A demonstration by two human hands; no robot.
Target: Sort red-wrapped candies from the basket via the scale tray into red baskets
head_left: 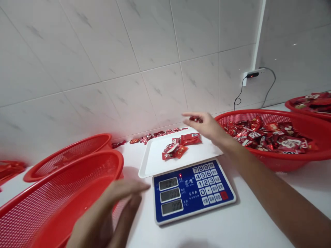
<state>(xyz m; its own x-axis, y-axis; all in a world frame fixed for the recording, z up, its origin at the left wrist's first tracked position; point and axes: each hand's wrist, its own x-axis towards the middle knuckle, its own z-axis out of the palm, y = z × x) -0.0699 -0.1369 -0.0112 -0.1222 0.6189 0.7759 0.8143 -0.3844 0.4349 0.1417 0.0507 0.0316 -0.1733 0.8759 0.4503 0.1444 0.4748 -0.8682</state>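
My right hand (205, 125) reaches over the far right corner of the white tray (155, 162) on the scale (192, 191). It pinches a small red candy packet (194, 119) between thumb and fingers. A few red candy packets (181, 146) lie on the tray. My left hand (113, 213) hovers low at the front, fingers stretched out and holding nothing, beside the rim of an empty red mesh basket (59, 196). Just right of my right hand stands a red basket (284, 162) full of red wrapped candies.
A second empty red basket (69, 155) leans behind the first one. A row of candy packets (155, 135) lies along the tiled wall. Another filled red basket (310, 103) sits at the far right. A wall socket (252, 75) with a cable is above the counter.
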